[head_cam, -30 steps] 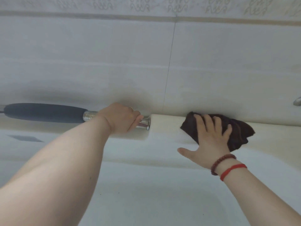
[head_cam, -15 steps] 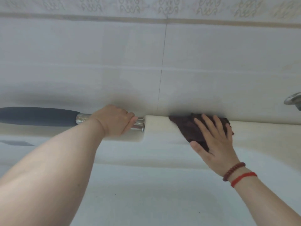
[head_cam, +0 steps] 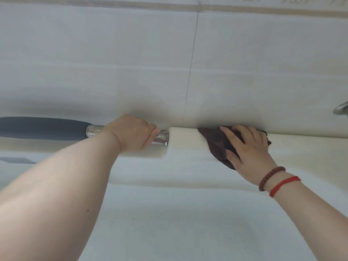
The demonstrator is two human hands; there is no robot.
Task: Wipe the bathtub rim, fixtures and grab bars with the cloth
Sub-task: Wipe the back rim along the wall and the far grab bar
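Two bare hands work along the far edge of a white bathtub. At about nine o'clock from the centre of the view, the left hand (head_cam: pixel 134 133) has its fingers curled down over the chrome end of a grab bar (head_cam: pixel 162 141), clamped around it just beside the point where the bar meets the tub's moulded rim. A thin ring (head_cam: pixel 145 120) shows on one finger of that hand. Further out toward nine o'clock the bar carries a dark padded grip (head_cam: pixel 43 128), which runs off the left edge of the picture.

At roughly three o'clock from the left hand, the right hand (head_cam: pixel 248 147) lies flat on a dark brown cloth (head_cam: pixel 213 141), its fingers straight and slightly spread, pressing the cloth onto the cream bathtub rim (head_cam: pixel 301 146). The cloth is bunched, draped over the rim's rounded edge, with its lower corner hanging toward six o'clock onto the tub's inner slope. Its upper edge touches the foot of the tiled wall (head_cam: pixel 244 72).

On the right wrist sit a brown bead bracelet (head_cam: pixel 271 177) and, just beside it toward the elbow, a red cord bracelet (head_cam: pixel 283 185). At the far three o'clock edge, a bit of a chrome fixture (head_cam: pixel 341 109) juts out from the wall, mostly cut off. The pale tub basin (head_cam: pixel 178 223) fills the six o'clock part of the view, with a few small dark specks on it.
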